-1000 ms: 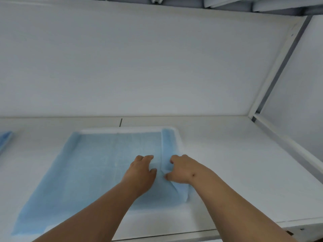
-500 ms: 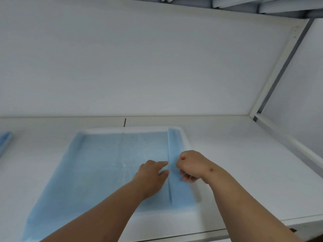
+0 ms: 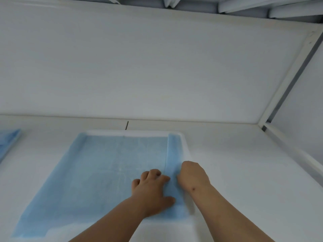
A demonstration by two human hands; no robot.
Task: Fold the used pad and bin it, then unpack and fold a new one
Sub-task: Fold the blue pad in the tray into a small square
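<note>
A blue pad (image 3: pixel 104 172) with a white border lies spread flat on the white table (image 3: pixel 244 172). Its right edge is folded inward as a narrow blue strip (image 3: pixel 173 151). My left hand (image 3: pixel 152 191) rests on the pad just left of the strip's crease, fingers bent and pressing down. My right hand (image 3: pixel 192 175) sits on the strip's outer side with knuckles up and fingers curled down onto the fold; its fingertips are hidden.
Part of another blue pad (image 3: pixel 8 138) shows at the table's far left edge. A white wall panel rises behind the table. A white frame post (image 3: pixel 288 75) and rail run along the right side.
The folded strip has gone from crooked to straight along the pad's right edge. My right hand has shifted outward onto the strip, and my left hand has spread beside the crease.
</note>
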